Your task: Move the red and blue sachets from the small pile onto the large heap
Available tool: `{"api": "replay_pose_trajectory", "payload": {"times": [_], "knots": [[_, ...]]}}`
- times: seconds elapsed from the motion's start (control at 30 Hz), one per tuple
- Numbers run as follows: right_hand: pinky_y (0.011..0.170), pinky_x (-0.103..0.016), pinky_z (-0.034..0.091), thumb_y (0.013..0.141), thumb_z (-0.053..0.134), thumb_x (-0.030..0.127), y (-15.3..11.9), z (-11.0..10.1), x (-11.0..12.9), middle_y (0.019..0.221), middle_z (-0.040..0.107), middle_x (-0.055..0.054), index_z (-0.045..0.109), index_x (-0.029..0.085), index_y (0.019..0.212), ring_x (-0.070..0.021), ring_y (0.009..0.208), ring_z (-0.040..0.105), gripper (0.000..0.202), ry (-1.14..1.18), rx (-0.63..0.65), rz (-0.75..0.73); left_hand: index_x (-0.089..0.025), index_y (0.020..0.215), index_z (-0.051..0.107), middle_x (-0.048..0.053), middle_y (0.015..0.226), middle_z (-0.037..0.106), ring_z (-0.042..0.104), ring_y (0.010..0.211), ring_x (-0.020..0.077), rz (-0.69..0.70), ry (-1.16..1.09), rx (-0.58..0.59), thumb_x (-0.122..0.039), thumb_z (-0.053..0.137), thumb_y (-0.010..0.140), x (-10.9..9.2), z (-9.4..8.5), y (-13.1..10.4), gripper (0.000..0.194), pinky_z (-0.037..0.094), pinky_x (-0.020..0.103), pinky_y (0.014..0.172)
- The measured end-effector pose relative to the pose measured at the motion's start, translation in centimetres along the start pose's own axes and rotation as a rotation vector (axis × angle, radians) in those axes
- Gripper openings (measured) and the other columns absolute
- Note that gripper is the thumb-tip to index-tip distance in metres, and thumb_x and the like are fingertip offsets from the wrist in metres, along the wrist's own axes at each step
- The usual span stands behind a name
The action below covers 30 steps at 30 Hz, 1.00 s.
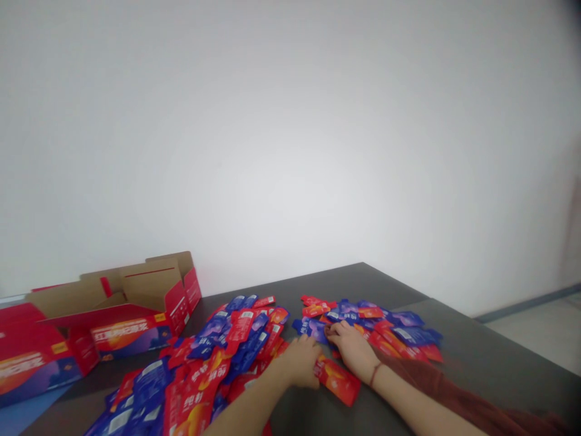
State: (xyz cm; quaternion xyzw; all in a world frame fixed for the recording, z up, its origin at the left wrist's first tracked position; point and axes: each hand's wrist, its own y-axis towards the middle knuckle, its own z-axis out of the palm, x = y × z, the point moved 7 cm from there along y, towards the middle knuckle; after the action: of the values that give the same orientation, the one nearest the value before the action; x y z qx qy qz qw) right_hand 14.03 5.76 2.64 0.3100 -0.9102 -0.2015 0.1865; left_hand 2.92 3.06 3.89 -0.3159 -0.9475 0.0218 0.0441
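Red and blue flat pouches lie in two heaps on a dark table. My left hand point(302, 361) is between the heaps, its fingers curled at the upper end of a red pouch point(338, 380) that slants down to the right. At the near left side of the right heap point(402, 336), my right hand point(354, 346) has its fingers bent down beside a blue pouch point(315, 329). What those fingertips hold, if anything, is hidden. The larger left heap point(204, 375) spreads behind and left of my left forearm.
Open red cardboard boxes point(131, 330) with brown insides stand at the left. Brown cloth point(436, 387), like a sleeve, runs along my right forearm. The dark table point(481, 357) ends at a right-hand edge, and a white wall point(290, 151) rises behind.
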Motion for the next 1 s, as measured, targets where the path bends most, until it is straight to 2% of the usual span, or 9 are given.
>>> {"api": "replay_pose_trajectory", "payload": {"times": [0.13,0.27,0.37,0.43,0.47,0.63,0.77,0.87,1.0], "knots": [[0.090,-0.035,0.043,0.093,0.041,0.014,0.3,-1.7,-0.7,0.106,0.064,-0.010,0.070,0.018,0.105,-0.0226,0.102,0.053,0.032,0.020,-0.059,0.072,-0.015,0.103,0.061,0.016,0.111,0.062,0.058,0.105,0.0358,-0.201,-0.051,0.077,-0.050,0.077,0.055,2.2,0.3,-1.0,0.062,0.047,0.041,0.087],[0.094,-0.038,0.041,0.093,0.038,0.013,0.5,-3.6,1.2,0.115,0.062,-0.012,0.067,0.017,0.114,-0.0233,0.105,0.051,0.035,0.065,-0.155,-0.001,-0.018,0.105,0.058,0.008,0.089,0.068,0.067,0.079,0.0296,-0.412,-0.376,0.090,-0.045,0.079,0.053,4.0,2.2,-1.6,0.063,0.051,0.034,0.065],[0.091,-0.035,0.043,0.092,0.043,0.015,0.0,-2.4,3.5,0.110,0.064,-0.008,0.069,0.020,0.107,-0.0217,0.101,0.053,0.031,0.111,-0.085,-0.085,-0.019,0.100,0.056,0.001,0.072,0.066,0.064,0.058,0.0195,-0.429,-0.759,0.160,-0.037,0.073,0.063,3.7,4.4,-1.2,0.044,0.048,0.026,0.052],[0.087,-0.033,0.044,0.092,0.045,0.015,-0.5,-0.5,4.3,0.102,0.066,-0.007,0.071,0.021,0.100,-0.0213,0.097,0.054,0.028,0.086,0.013,-0.091,-0.017,0.085,0.057,0.000,0.066,0.064,0.060,0.050,0.0142,-0.392,-0.966,0.245,-0.035,0.060,0.075,3.2,5.4,-0.9,0.021,0.046,0.023,0.048],[0.085,-0.033,0.044,0.091,0.046,0.015,-0.7,0.4,4.3,0.099,0.067,-0.007,0.071,0.020,0.098,-0.0215,0.095,0.054,0.026,0.055,0.056,-0.078,-0.017,0.078,0.056,0.000,0.064,0.064,0.058,0.047,0.0122,-0.381,-1.022,0.271,-0.034,0.053,0.079,3.1,5.7,-0.8,0.018,0.045,0.022,0.047],[0.086,-0.035,0.043,0.088,0.048,0.008,-1.5,2.4,3.1,0.098,0.066,-0.009,0.070,0.017,0.102,-0.0236,0.095,0.054,0.027,-0.153,0.093,0.028,-0.017,0.059,0.048,-0.004,0.046,0.054,0.044,0.034,0.0073,-0.401,-0.974,0.218,-0.024,0.044,0.081,4.4,5.8,-1.2,0.023,0.034,0.018,0.041],[0.086,-0.037,0.043,0.088,0.046,0.005,-1.7,2.7,4.3,0.102,0.064,-0.011,0.068,0.016,0.106,-0.0246,0.097,0.053,0.030,-0.236,0.097,0.018,-0.016,0.045,0.045,-0.004,0.038,0.047,0.039,0.031,0.0062,-0.391,-0.897,0.183,-0.019,0.045,0.080,4.5,6.2,-1.1,0.035,0.030,0.018,0.040],[0.085,-0.033,0.043,0.092,0.044,0.011,-2.0,2.9,6.7,0.101,0.064,-0.008,0.068,0.017,0.102,-0.0220,0.096,0.054,0.026,-0.135,0.144,-0.095,-0.015,0.051,0.051,-0.005,0.038,0.045,0.039,0.032,0.0065,-0.397,-0.868,0.150,-0.016,0.043,0.080,4.5,6.7,-0.9,0.029,0.032,0.018,0.041],[0.085,-0.030,0.042,0.096,0.042,0.019,-3.3,1.6,9.0,0.098,0.065,-0.006,0.069,0.021,0.101,-0.0191,0.096,0.054,0.028,0.080,0.202,-0.303,-0.013,0.079,0.060,-0.007,0.044,0.050,0.044,0.035,0.0079,-0.400,-0.848,0.115,-0.013,0.040,0.080,4.6,6.9,-1.0,0.020,0.035,0.018,0.044]]}}
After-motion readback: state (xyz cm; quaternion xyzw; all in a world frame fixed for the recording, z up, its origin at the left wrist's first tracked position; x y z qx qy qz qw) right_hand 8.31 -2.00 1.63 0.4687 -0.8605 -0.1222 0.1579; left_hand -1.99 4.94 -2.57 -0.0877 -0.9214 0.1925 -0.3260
